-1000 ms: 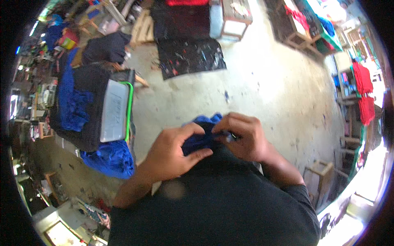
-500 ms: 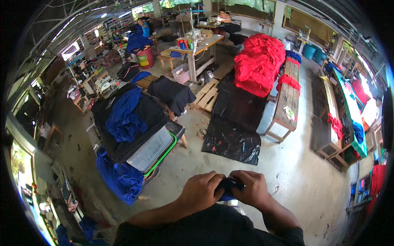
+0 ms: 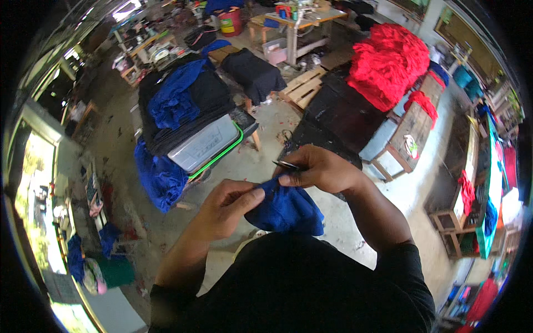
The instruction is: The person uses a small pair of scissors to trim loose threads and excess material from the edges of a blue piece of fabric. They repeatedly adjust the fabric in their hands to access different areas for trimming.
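A piece of blue cloth (image 3: 286, 211) hangs in loose folds in front of my dark shirt. My left hand (image 3: 225, 208) is closed on its upper left edge, pinching it between thumb and fingers. My right hand (image 3: 319, 169) is closed too, its thumb at the cloth's top edge. From the right fingers sticks out a small dark pointed tool that looks like thread snips (image 3: 286, 165), its tips toward the left. Most of that tool is hidden in the hand. The cloth's lower part hangs free, wider than its pinched top.
Ahead on the left stands a table with black and blue fabric, a grey plastic lid (image 3: 204, 143) and a green-rimmed edge. A red fabric heap (image 3: 388, 64) lies on black sheeting (image 3: 327, 130), beside a wooden bench (image 3: 413, 130). A pallet (image 3: 303, 89) and sewing tables stand farther back.
My hands have moved up and apart from a bunched grip close together. The blue cloth now hangs spread between them, and the pointed tool shows. The view has tilted down.
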Demonstrator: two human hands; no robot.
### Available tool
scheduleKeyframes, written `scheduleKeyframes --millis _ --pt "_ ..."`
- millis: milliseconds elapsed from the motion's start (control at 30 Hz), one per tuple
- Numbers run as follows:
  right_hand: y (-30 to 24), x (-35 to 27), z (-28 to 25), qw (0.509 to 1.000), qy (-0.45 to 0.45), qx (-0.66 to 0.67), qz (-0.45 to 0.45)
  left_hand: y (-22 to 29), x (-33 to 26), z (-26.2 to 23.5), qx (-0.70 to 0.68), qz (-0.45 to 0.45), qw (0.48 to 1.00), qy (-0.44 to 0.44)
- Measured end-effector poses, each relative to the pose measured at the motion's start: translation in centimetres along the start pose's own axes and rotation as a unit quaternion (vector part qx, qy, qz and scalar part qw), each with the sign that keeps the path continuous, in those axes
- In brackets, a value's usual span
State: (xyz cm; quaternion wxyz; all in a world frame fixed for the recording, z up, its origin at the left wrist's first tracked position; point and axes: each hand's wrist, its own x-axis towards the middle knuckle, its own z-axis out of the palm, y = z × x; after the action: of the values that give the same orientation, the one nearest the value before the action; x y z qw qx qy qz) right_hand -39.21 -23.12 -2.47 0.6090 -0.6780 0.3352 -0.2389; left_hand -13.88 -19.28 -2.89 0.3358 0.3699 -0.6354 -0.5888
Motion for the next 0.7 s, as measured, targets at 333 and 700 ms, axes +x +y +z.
scheduleKeyframes --millis 333,700 --pt "-3.0 4.3 -2.0 0.987 -0.151 -0.005 -0.049 3.0 -3.4 1.3 0.187 0.07 0.955 0.221" --pt "-6.4 13.1 5.1 0.978 -0.165 -0.052 -0.113 -3.4 -9.0 -9.2 0.134 -0.001 0.99 0.042"
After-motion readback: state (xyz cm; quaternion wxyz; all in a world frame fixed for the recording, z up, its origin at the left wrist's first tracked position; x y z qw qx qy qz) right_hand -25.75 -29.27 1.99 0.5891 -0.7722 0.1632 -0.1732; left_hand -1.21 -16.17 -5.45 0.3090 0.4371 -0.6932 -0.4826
